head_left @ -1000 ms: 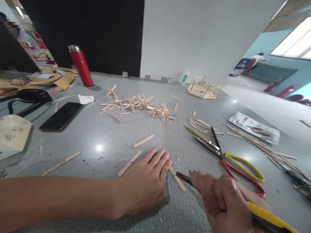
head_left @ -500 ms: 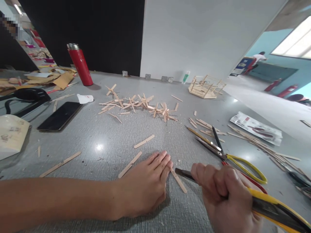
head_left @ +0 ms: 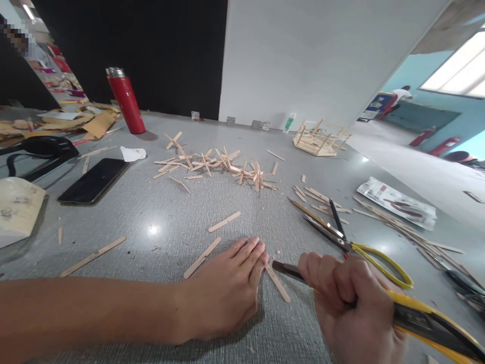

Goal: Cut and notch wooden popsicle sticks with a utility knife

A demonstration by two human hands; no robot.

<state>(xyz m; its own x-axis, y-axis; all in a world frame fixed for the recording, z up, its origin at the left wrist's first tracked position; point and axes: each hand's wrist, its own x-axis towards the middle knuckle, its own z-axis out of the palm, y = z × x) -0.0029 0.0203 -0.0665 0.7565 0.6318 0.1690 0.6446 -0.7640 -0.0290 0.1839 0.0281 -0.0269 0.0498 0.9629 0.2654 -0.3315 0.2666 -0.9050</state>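
Observation:
My left hand point(head_left: 227, 285) lies on the table, fingers together, pressing down a wooden popsicle stick point(head_left: 278, 283). The stick's lower part sticks out beyond the fingertips and shows a notch; its other end is hidden under the hand. In my right hand point(head_left: 352, 298) is a yellow-and-black utility knife point(head_left: 424, 318), fingers wrapped around its front part. Its dark blade tip is just right of the stick, and I cannot tell if they touch. Two more popsicle sticks, a notched one point(head_left: 224, 221) and another point(head_left: 202, 258), lie beyond and beside my left hand.
Yellow-handled scissors point(head_left: 382, 263) lie just beyond my right hand. Joined stick pieces point(head_left: 223, 164) spread across the middle, with a stick frame point(head_left: 320, 141) at the back right. A phone point(head_left: 94, 181) and red flask point(head_left: 127, 103) stand left; a white packet point(head_left: 397, 202) lies right.
Both hands, the popsicle stick and the knife keep nearly the same places. The view has shifted very slightly.

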